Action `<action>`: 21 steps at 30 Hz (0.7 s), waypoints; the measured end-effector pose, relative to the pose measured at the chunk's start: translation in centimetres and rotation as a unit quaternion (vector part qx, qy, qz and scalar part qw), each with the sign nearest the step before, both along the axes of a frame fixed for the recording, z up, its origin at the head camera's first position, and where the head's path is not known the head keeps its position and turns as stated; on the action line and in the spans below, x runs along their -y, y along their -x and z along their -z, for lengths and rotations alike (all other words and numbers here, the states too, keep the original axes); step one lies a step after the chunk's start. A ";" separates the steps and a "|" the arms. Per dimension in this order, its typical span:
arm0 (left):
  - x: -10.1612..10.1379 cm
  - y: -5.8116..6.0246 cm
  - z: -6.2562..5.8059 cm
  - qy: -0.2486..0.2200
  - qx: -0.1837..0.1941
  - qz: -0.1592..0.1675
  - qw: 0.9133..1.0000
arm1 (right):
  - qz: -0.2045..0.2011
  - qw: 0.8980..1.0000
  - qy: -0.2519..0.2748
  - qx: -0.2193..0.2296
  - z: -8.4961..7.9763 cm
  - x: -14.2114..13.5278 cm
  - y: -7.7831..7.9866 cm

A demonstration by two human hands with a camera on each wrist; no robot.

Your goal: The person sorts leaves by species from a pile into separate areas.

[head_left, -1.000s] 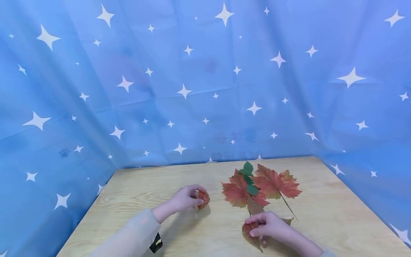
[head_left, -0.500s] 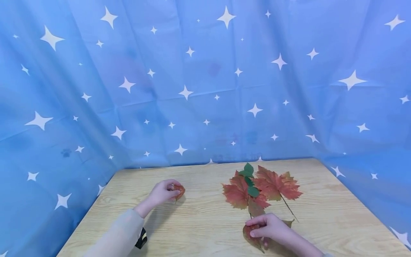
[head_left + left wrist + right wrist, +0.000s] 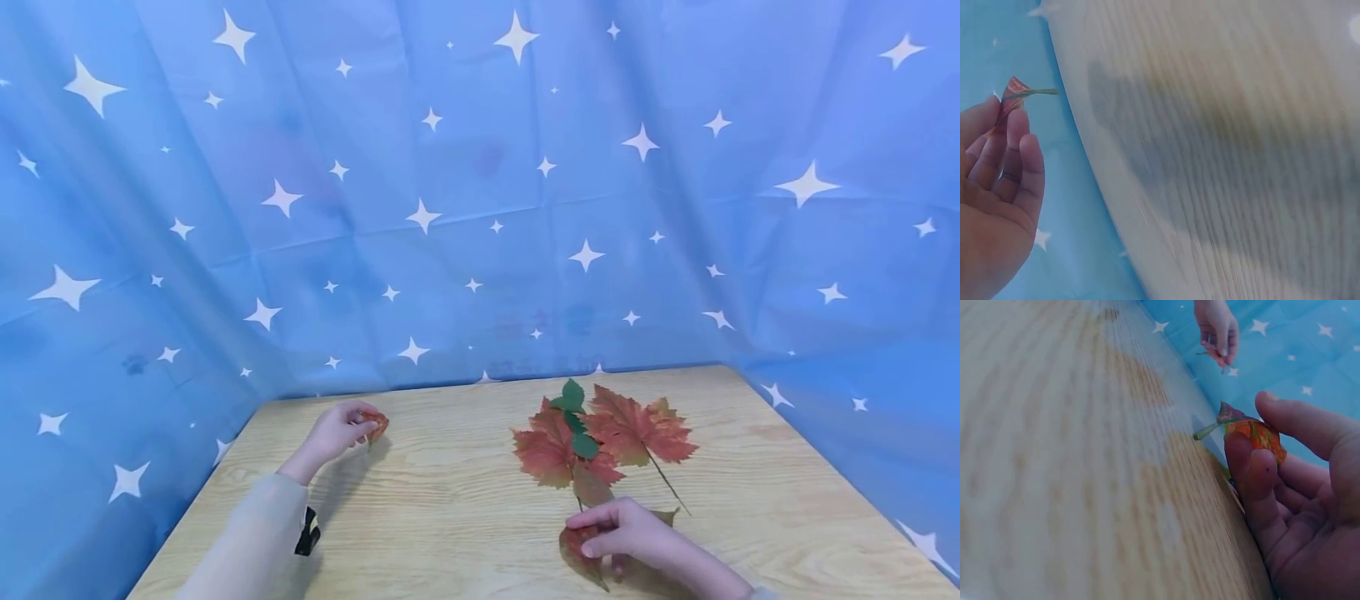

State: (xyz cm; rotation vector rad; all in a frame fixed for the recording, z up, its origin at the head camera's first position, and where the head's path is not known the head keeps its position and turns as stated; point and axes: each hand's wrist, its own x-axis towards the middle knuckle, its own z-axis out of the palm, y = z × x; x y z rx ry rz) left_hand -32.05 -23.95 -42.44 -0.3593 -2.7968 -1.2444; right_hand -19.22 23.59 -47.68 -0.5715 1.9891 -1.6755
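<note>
My left hand (image 3: 333, 433) is over the far left of the table, pinching a small red leaf (image 3: 377, 427) between thumb and fingers. The left wrist view shows this leaf's green stem (image 3: 1041, 92) sticking out past the fingertips. Near the front, right of centre, my right hand (image 3: 630, 533) pinches a red-orange leaf (image 3: 1254, 434) with a green stalk. Part of that leaf is hidden by the fingers. Just behind the right hand lie two large red lobed leaves (image 3: 637, 425), green leaflets (image 3: 585, 446) and a brownish leaf (image 3: 592, 487).
Another brownish leaf (image 3: 666, 517) shows partly behind the right hand. The wooden table (image 3: 450, 508) reaches back to a blue curtain (image 3: 450, 167) with white stars, which also hangs along both sides. A black strap (image 3: 307, 533) hangs at the left sleeve.
My left hand has travelled left and slightly back across the table, carrying its red leaf away from the pile. The right hand and its leaf stay in place.
</note>
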 end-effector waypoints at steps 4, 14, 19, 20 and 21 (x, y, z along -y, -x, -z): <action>0.9 0.8 -0.1 0.010 0.002 0.002 1.000 | -0.002 1.000 0.003 -0.007 0.0 0.0 -0.1; 2.3 1.6 0.7 0.035 0.034 -0.011 0.999 | 0.039 0.999 -0.022 0.001 0.1 0.4 -0.3; 2.7 1.4 1.3 0.022 0.076 -0.024 0.997 | 0.049 0.998 -0.025 -0.003 0.0 0.4 -0.4; 2.7 1.4 1.3 0.021 0.084 -0.024 0.996 | 0.049 0.998 -0.025 -0.004 0.0 0.4 -0.4; 2.8 1.4 1.3 0.025 0.085 -0.024 0.996 | 0.049 0.998 -0.025 -0.006 0.1 0.4 -0.4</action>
